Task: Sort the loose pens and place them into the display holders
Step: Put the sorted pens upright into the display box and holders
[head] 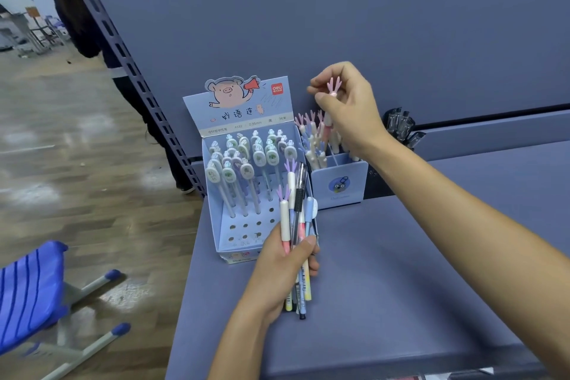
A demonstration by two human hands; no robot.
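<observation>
My left hand (285,268) grips a bundle of several loose pens (297,219), upright in front of the pig-printed display box (246,114). Two pens in the bundle have purple antler caps; one is clear with a black grip. My right hand (345,105) pinches a pink antler-topped pen (333,86) near its cap, held above the small blue holder (339,185), which is filled with several antler pens. The display box holds several pens with oval caps in its rear rows; its front holes stand open.
A blue shelf surface (385,271) carries both holders, backed by a blue panel. Clear-capped black pens (401,126) stand at the back right. A blue stool (34,293) is on the wooden floor at left. A person (80,18) stands behind the slotted shelf upright.
</observation>
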